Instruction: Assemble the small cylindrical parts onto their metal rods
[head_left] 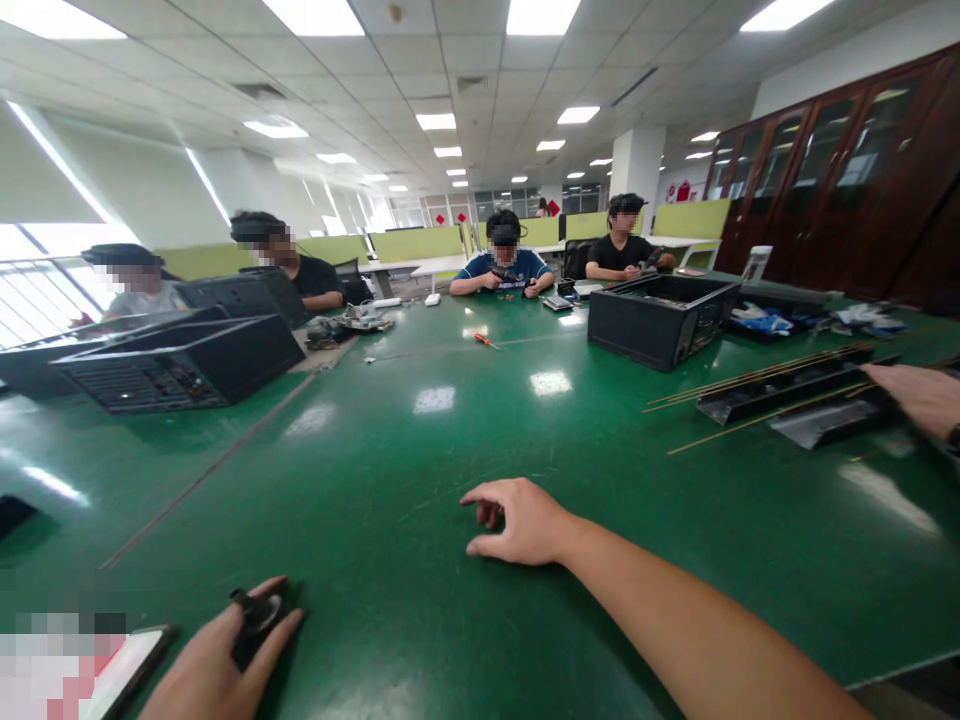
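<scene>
Left hand (214,668) was closed around a small black round-topped plastic device (257,618), fingers either side, holding it on the glossy green tabletop (375,450) next to a flat pale-screened phone (124,665). Right hand (521,522) lay half-curled and empty on the tabletop, well off to the device's right and farther out. Left was clearly nearer. Device's long axis: couldn't tell.
</scene>
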